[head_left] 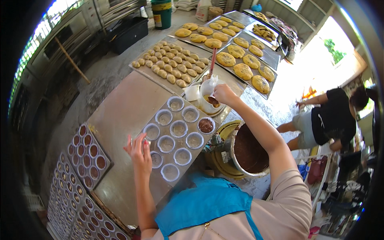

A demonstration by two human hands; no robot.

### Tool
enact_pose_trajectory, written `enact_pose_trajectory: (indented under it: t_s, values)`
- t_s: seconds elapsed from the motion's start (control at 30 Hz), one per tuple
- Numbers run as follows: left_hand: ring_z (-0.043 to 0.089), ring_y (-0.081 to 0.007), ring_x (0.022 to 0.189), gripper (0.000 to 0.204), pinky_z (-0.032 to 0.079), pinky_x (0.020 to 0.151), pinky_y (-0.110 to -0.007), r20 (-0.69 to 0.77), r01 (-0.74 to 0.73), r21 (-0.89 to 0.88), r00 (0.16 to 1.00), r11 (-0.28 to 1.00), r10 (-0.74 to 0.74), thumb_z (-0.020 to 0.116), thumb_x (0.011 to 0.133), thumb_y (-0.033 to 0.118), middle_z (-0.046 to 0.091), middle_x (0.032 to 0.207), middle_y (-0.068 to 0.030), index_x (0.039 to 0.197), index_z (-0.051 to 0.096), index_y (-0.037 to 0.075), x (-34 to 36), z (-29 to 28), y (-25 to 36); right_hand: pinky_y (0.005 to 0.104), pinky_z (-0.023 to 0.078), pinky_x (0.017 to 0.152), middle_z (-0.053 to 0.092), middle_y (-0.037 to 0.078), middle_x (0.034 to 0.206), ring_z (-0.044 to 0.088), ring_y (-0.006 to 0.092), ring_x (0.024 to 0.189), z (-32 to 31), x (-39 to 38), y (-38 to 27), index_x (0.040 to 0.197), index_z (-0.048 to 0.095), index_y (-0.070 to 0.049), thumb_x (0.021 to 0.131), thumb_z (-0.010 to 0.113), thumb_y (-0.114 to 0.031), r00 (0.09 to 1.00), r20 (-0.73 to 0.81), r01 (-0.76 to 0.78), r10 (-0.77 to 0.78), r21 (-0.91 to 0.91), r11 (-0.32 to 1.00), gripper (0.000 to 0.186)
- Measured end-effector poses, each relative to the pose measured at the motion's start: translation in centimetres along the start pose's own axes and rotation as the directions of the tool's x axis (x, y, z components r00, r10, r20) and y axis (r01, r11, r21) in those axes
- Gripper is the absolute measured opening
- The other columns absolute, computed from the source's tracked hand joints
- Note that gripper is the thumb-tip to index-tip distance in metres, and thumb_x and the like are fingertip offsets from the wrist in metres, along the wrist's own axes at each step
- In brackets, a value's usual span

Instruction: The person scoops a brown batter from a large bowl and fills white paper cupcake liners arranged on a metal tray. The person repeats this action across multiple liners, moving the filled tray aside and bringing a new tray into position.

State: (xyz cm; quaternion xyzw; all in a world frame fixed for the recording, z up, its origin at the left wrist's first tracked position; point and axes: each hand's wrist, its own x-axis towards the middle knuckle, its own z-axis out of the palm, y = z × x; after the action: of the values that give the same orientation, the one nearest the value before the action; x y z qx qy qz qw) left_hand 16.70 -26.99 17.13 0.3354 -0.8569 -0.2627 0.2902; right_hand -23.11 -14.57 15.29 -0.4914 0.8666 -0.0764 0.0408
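My right hand point(225, 95) is closed on a small batter-coated scoop point(213, 101), tilted at the mouth of a white pitcher point(205, 105); its handle is hidden in my fingers. A reddish brush handle point(212, 62) sticks up from the pitcher. To the left, my left hand point(140, 151) is open, fingers apart, beside the left edge of a muffin tray point(185, 143). White paper liners point(178, 128) fill the tray's cups. One of them, at the right edge, holds dark brown batter point(206, 125); the others show none.
Right of the tray stands a bucket of brown batter point(250, 150). Filled muffin trays point(89, 156) lie at the lower left. Beyond the pitcher are a tray of small dough pieces point(171, 62) and trays of flat yellow rounds point(243, 71). Another person point(326, 118) is at the right.
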Motion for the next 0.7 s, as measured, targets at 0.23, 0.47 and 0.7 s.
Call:
enact_pose_trajectory:
  t_s: [0.23, 0.47, 0.7]
  values:
    - [0.038, -0.0370, 0.123, 0.026, 0.018, 0.106, -0.050, -0.059, -0.010, 0.020, 0.998, 1.000, 0.011, 0.047, 0.092, 0.016, 0.061, 0.108, -0.0114, 0.112, 0.058, 0.005, -3.3, -1.5, -2.6, 0.0394, 0.052, 0.064, 0.064, 0.021, 0.072, 0.065, 0.0326, 0.072, 2.3, 2.4, -0.4, 0.074, 0.066, 0.001, 0.071, 0.065, -0.017, 0.973, 0.228, 0.022, -0.029, 0.035, 0.999, 0.018]
    - [0.039, -0.0369, 0.123, 0.027, 0.023, 0.105, -0.046, -0.062, -0.020, 0.069, 0.998, 0.997, 0.025, 0.044, 0.094, 0.018, 0.062, 0.108, -0.0114, 0.110, 0.059, 0.003, -4.2, -2.2, -3.0, 0.0378, 0.053, 0.061, 0.065, 0.019, 0.068, 0.066, 0.0309, 0.065, 1.4, 0.8, -1.6, 0.071, 0.067, 0.002, 0.063, 0.063, -0.012, 0.991, 0.059, -0.127, 0.121, 0.107, 0.986, 0.016]
    - [0.037, -0.0362, 0.125, 0.031, 0.024, 0.105, -0.045, 0.023, -0.043, 0.078, 0.999, 0.996, 0.042, 0.043, 0.094, 0.021, 0.061, 0.112, -0.0118, 0.113, 0.059, 0.003, -3.8, -1.8, -1.8, 0.0388, 0.051, 0.062, 0.063, 0.019, 0.068, 0.063, 0.0320, 0.065, -1.6, -0.7, -2.1, 0.072, 0.067, 0.001, 0.068, 0.061, -0.015, 0.995, 0.101, 0.008, -0.026, 0.177, 0.984, 0.017]
